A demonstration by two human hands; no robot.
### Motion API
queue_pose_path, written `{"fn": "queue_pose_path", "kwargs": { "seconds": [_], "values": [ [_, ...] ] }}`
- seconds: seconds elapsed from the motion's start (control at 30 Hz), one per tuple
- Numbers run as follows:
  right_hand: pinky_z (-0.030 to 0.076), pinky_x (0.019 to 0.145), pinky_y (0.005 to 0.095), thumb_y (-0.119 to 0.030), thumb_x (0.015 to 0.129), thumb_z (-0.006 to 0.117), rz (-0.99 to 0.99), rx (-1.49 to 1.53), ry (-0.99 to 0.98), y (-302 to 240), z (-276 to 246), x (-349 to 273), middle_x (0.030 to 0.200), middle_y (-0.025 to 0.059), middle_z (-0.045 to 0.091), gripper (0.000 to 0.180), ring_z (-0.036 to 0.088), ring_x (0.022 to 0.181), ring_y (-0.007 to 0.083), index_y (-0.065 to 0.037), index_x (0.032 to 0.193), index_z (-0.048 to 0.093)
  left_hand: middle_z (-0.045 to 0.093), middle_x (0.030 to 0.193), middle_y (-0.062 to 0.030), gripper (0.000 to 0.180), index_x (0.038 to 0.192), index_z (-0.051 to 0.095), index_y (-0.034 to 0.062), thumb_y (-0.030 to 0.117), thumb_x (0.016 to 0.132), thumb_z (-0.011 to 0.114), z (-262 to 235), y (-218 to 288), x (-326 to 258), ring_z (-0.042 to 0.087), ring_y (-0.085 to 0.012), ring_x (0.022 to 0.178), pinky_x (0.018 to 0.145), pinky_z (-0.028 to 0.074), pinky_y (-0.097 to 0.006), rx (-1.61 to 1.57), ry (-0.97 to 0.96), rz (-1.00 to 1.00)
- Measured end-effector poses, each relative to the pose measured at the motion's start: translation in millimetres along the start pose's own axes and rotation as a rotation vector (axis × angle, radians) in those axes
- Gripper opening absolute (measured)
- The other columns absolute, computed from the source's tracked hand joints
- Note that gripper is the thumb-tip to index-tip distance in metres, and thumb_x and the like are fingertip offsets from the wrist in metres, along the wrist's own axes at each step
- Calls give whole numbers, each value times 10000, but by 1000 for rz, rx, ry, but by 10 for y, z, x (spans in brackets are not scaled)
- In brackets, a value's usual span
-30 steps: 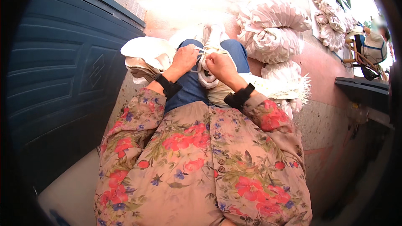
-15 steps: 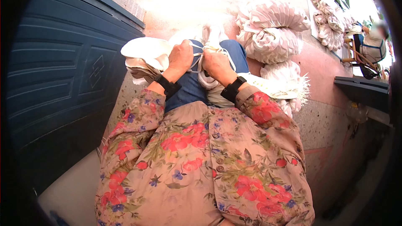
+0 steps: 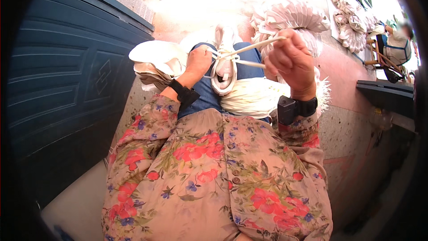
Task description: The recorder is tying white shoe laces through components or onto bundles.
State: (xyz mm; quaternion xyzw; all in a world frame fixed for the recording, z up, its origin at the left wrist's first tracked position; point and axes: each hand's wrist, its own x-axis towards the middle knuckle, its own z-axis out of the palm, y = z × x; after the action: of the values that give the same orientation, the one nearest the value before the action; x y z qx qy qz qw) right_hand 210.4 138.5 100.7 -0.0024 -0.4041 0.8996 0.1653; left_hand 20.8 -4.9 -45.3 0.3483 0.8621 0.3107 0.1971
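Note:
A white sneaker (image 3: 224, 70) lies between my knees, its heel opening toward me. My right hand (image 3: 292, 60) is raised to the right of the shoe, fingers closed on a white shoelace (image 3: 255, 47) stretched taut from the eyelets. A second strand runs below it toward the same hand; whether that one is gripped cannot be made out. Close to the shoe's left side, my left hand (image 3: 199, 64) is closed on lace strands that lead to the eyelets. A bundle of off-white laces (image 3: 252, 97) rests across my right thigh.
A stack of pale, flat, curved pieces (image 3: 156, 56) sits by my left knee. Large bundles of white shoe parts (image 3: 294, 15) stand on the floor at the right. The blue panelled door (image 3: 53, 71) is at the left. Far right, a person sits on a chair (image 3: 388, 60).
My right hand has moved right and up from the shoe, drawing the lace out straight. My left hand has shifted slightly right and down. More of the sneaker now shows.

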Motion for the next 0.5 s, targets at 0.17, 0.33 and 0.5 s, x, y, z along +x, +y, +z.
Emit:
{"fn": "queue_pose_path", "kwargs": {
  "seconds": [0.17, 0.33, 0.5],
  "values": [
    [324, 531, 243, -200, 936, 309, -346, 206, -176, -45, -13, 49, 505, -64, 273, 218, 256, 432, 51, -106, 1002, 495, 604, 716, -183, 217, 802, 595, -28, 175, 747, 545, -115, 29, -74, 593, -238, 671, 614, 451, -341, -298, -61, 12],
    [314, 580, 254, -207, 937, 308, -339, 312, -153, 50, -83, 100, 504, -65, 275, 220, 251, 430, 52, -126, 1014, 497, 591, 611, -114, 210, 789, 621, -31, 167, 734, 576, -328, 182, -200, 572, -150, 563, 545, 450, -289, -197, -244, -138],
    [319, 578, 254, -195, 936, 315, -400, 436, -241, 49, -74, 201, 509, -67, 275, 215, 258, 435, 49, -128, 1015, 503, 598, 705, -123, 188, 901, 589, -23, 109, 784, 525, -80, 612, -423, 580, -185, 585, 592, 469, -271, -401, -295, 339]
  ]
}}
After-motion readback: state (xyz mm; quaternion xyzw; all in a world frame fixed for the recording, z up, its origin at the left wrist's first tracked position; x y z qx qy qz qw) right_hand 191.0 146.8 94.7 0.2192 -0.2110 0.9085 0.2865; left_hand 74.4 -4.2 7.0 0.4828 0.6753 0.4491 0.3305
